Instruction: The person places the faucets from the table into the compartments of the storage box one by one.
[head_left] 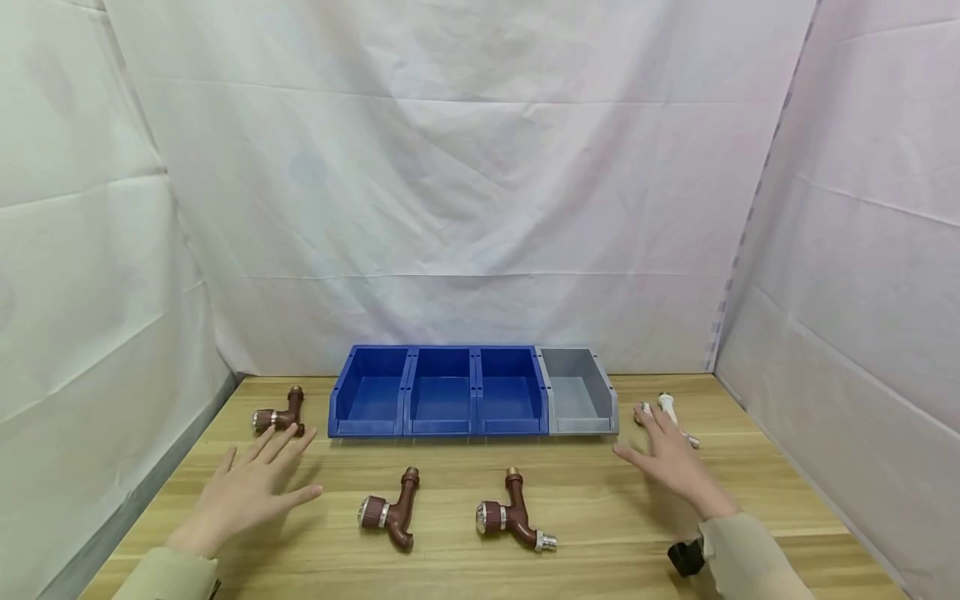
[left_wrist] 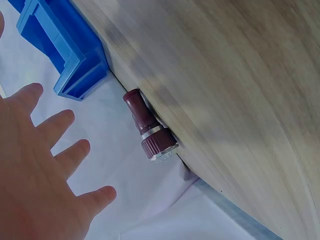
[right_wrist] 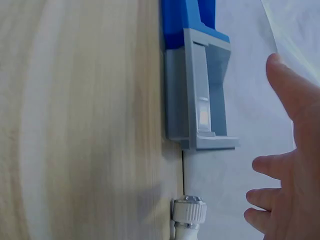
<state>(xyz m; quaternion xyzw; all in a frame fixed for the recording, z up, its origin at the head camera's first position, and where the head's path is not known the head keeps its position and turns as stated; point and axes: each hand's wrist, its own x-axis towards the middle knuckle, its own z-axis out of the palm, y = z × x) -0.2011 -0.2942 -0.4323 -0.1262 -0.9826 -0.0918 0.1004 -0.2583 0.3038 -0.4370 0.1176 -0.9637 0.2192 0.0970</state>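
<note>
Fingers spread, my left hand [head_left: 243,492] hovers at the left, just in front of a brown faucet [head_left: 294,408] with a round ridged handle. In the left wrist view that brown faucet [left_wrist: 145,120] lies apart from the fingers. On the right, my right hand [head_left: 671,458] is held out with fingers extended, partly covering a white faucet [head_left: 667,406]. The right wrist view shows the white faucet's ridged knob [right_wrist: 189,211] apart from the hand. Between the hands lie a second brown faucet [head_left: 401,512] and a third [head_left: 517,512] with a metal spout tip.
A row of joined bins stands at the back: blue bins [head_left: 438,427] and, at the right end, a grey bin [head_left: 583,425]. They rest on a wood-grain table [head_left: 450,575]. White cloth [head_left: 450,192] hangs behind and at both sides.
</note>
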